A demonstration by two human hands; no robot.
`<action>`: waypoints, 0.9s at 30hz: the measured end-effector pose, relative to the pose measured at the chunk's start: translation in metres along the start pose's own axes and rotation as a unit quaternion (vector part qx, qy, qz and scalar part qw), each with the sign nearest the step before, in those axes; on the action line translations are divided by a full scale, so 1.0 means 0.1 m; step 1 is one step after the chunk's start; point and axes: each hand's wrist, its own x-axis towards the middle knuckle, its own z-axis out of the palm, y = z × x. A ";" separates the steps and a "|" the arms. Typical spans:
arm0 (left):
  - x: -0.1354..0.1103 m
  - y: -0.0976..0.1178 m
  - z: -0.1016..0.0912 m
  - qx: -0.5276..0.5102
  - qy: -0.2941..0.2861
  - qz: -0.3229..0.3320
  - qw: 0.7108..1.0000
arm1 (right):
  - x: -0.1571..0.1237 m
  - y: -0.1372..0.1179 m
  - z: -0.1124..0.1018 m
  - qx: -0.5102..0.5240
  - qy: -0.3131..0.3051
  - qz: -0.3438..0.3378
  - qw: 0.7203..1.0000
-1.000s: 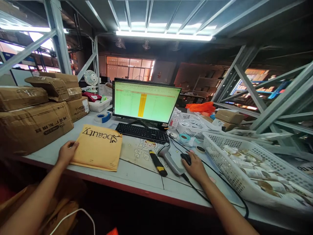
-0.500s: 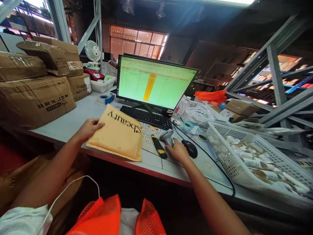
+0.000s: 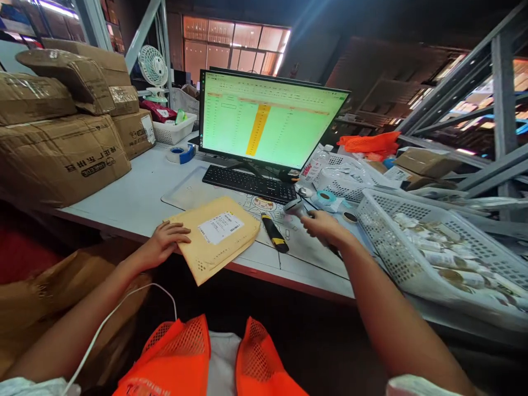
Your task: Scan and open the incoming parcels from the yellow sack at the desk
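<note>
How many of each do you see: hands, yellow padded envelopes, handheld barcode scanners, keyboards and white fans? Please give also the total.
Left hand and right hand: 2
Yellow padded envelope: 1
Handheld barcode scanner: 1
Keyboard: 1
White fan: 1
Total: 6

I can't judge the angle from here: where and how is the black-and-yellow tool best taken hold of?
Probably around the middle of the tool, pinched across its narrow width, coming from above and the near side. It is slim and lies flat, one end toward the front of the desk; the yellow envelope is close on its left, the held scanner on its right.
</note>
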 end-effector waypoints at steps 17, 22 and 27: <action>-0.07 0.12 0.05 0.003 0.054 -0.020 0.998 | -0.42 -1.08 -0.38 -0.042 -0.138 -0.192 0.971; -0.15 0.26 0.15 0.099 0.006 0.002 0.995 | -0.08 -0.45 0.02 -0.135 0.033 -0.129 0.982; 0.10 0.28 0.19 0.155 -0.023 0.044 0.987 | -0.02 0.08 0.41 -0.190 0.104 0.011 0.976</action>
